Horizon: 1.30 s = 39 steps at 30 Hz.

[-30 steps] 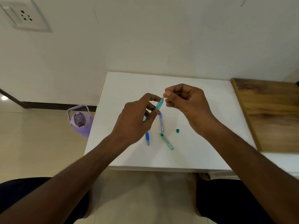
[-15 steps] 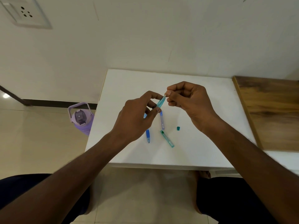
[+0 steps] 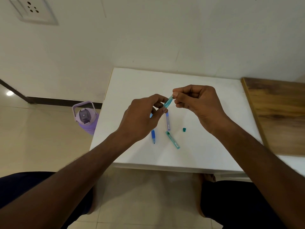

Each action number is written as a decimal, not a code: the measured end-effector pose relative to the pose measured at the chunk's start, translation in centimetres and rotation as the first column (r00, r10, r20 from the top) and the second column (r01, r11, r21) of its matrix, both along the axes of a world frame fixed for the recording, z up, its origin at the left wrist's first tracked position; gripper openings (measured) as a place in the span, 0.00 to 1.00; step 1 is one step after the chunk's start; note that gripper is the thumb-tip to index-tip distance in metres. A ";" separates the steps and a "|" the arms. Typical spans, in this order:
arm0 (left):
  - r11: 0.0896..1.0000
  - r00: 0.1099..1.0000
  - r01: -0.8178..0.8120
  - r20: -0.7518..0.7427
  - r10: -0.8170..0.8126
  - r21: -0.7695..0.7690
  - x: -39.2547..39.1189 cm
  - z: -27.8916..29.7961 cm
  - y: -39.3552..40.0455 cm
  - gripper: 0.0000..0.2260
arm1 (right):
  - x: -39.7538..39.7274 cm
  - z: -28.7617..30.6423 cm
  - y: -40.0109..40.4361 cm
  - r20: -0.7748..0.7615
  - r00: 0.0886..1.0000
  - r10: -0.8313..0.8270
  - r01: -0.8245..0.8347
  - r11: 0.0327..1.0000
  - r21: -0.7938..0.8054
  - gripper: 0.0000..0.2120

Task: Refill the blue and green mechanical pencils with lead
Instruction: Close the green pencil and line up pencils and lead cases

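A person's left hand is pinching a translucent green mechanical pencil above a smooth white table, its long axis slanting up toward the right hand, whose curled fingertips are pinching at the pencil's upper end. The blue mechanical pencil is lying on the table, tip toward the person, beside two slim rectangular lead cases and a small green cap.

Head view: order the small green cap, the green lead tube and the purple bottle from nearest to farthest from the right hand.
1. Small green cap, on the table just below the right hand.
2. Green lead tube, nearer the table's front edge.
3. Purple bottle, on the floor, far left.
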<state>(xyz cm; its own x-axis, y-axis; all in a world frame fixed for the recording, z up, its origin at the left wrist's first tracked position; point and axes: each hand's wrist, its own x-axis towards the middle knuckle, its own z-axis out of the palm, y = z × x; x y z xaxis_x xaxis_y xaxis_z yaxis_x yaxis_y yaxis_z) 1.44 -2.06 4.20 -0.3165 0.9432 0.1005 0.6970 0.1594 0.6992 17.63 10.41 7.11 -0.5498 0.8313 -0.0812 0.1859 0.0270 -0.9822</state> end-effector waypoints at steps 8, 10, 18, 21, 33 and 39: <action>0.999 0.999 0.036 -0.018 -0.036 0.017 -0.2 -0.6 0.0 0.13 | 0.2 0.0 0.3 0.066 0.998 0.016 -0.016 1.000 0.006 0.07; 0.999 0.999 0.040 -0.018 -0.040 0.022 -0.2 -0.6 -0.1 0.13 | 0.3 0.1 0.4 0.080 0.996 0.040 -0.040 0.999 0.006 0.07; 0.999 0.999 0.033 0.005 -0.033 0.039 -0.3 -0.4 -0.1 0.11 | 0.0 -0.1 0.0 0.051 0.997 0.058 -0.054 0.996 -0.077 0.05; 0.999 0.997 0.014 0.076 -0.017 0.033 -0.2 0.0 0.0 0.11 | -0.1 0.0 0.0 0.039 0.999 0.035 -0.032 0.997 -0.077 0.05; 0.926 0.891 -0.276 0.293 0.347 -0.260 -3.1 -1.9 -0.6 0.13 | 2.4 -2.2 1.8 0.836 0.547 0.041 -0.400 0.890 0.218 0.11; 0.861 0.912 -0.317 0.120 0.391 -0.399 -3.9 -3.6 -0.8 0.20 | 2.0 -4.0 1.0 0.876 0.480 0.047 -0.380 0.911 0.159 0.13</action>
<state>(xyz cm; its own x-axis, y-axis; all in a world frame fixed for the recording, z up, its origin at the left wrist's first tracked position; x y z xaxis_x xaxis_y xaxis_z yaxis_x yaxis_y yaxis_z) -2.43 -2.82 0.64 -0.6136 0.7206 -0.3229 0.4038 0.6378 0.6559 19.64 11.42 3.08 -0.5154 0.7650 -0.3862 0.8557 0.4354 -0.2795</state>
